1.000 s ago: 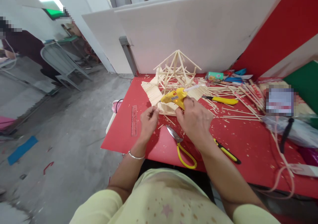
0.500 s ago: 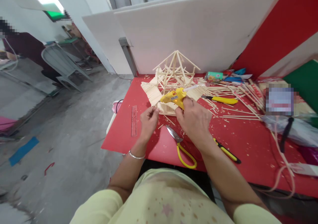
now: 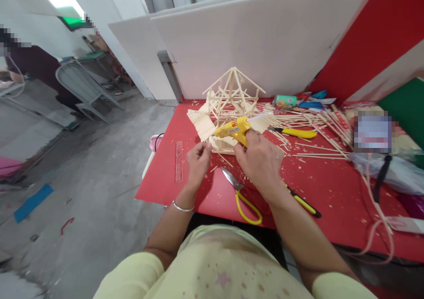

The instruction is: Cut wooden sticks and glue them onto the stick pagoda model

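Observation:
My right hand (image 3: 261, 162) is wrapped round a yellow hot glue gun (image 3: 233, 130), with a clear glue stick (image 3: 260, 117) poking out of its back. The gun's nozzle points left, just above the fingertips of my left hand (image 3: 198, 160). Those left fingers are pinched together; whatever they hold is too small to make out. Behind both hands stands a model pavilion (image 3: 233, 89) built of thin wooden sticks, with an open peaked roof frame. Slatted stick panels (image 3: 202, 126) spread out at its base, partly hidden by the gun and my hands.
On the red tabletop (image 3: 159, 179) lie a clear ruler (image 3: 179, 162), yellow-handled scissors (image 3: 243, 197), a yellow and black cutter (image 3: 304, 202) and yellow-handled pliers (image 3: 298, 133). Loose sticks (image 3: 318, 153) and plastic bags (image 3: 391, 171) cover the right. White boards (image 3: 248, 47) stand behind. A person (image 3: 35, 69) sits far left.
Hardly anything differs. The glue gun and my right hand have shifted very slightly, and the whole view has moved a little.

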Tool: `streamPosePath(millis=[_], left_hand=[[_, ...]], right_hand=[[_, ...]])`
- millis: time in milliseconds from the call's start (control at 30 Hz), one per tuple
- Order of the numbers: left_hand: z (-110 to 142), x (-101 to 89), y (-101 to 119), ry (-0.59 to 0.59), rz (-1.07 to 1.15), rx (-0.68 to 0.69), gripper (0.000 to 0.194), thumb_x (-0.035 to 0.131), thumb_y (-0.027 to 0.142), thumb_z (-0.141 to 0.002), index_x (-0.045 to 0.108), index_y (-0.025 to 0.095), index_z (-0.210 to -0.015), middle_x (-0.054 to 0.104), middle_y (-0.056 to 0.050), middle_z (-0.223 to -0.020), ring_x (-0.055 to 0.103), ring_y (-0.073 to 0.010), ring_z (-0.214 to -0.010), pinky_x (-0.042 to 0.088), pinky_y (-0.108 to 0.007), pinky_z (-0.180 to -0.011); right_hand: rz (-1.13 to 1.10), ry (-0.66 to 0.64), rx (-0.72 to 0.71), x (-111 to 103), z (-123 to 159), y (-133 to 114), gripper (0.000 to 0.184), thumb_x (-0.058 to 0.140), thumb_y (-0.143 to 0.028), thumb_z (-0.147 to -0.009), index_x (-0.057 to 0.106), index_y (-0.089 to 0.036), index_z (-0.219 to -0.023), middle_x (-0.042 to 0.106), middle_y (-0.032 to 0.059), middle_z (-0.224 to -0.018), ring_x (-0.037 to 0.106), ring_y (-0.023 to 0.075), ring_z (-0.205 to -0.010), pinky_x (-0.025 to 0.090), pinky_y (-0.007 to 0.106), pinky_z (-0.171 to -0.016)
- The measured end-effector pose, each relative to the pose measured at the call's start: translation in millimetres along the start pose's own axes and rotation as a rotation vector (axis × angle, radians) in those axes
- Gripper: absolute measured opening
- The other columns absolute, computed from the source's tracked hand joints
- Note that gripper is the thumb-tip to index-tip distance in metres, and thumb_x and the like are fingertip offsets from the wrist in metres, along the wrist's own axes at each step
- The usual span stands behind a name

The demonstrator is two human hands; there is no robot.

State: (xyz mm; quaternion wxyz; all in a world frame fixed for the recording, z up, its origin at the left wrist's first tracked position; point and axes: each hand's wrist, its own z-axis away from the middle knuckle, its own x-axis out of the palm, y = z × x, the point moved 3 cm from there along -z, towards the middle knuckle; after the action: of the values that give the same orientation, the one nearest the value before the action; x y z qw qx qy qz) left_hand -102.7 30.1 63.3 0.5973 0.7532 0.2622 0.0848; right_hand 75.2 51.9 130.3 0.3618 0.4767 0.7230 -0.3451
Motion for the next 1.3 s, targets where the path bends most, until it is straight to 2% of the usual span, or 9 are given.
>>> streamPosePath(millis=[300, 667, 1300], left_hand=[[0.8, -1.4, -3.6, -0.018, 0.032, -0.025, 0.036, 0.06, 0.044, -0.091, 0.058, 0.018, -0.067, 0.051, 0.002, -0.056, 0.044, -0.0099, -0.052, 0.035, -0.024, -0.052], [1.2, -0.5, -7.0, -0.034, 0.064, -0.023, 0.028, 0.058, 0.04, -0.091, 0.062, 0.018, -0.075, 0.054, 0.001, -0.06, 0.048, -0.0102, -0.054, 0.038, -0.023, -0.053], [1.4, -0.9, -2.3, -0.021, 0.031, 0.007, 0.033, 0.058, 0.044, -0.092, 0.061, 0.018, -0.072, 0.053, 0.002, -0.059, 0.046, -0.0102, -0.053, 0.036, -0.024, -0.053]], right_hand=[[-0.002, 0.005, 0.004, -1.6, 1.2, -0.4, 0.036, 0.045, -0.036, -0.094, 0.058, -0.015, -0.12, 0.068, 0.0087, -0.091, 0.061, 0.0203, -0.079, 0.025, 0.031, -0.061], [0.009, 0.008, -0.013, 2.5, 2.4, -1.9, 0.035, 0.047, -0.036, -0.094, 0.057, -0.015, -0.12, 0.068, 0.008, -0.09, 0.062, 0.0197, -0.08, 0.025, 0.031, -0.061], [0.011, 0.001, 0.009, 2.0, 0.8, -2.0, 0.036, 0.047, -0.037, -0.094, 0.057, -0.016, -0.122, 0.068, 0.0084, -0.093, 0.062, 0.0205, -0.081, 0.026, 0.031, -0.062]])
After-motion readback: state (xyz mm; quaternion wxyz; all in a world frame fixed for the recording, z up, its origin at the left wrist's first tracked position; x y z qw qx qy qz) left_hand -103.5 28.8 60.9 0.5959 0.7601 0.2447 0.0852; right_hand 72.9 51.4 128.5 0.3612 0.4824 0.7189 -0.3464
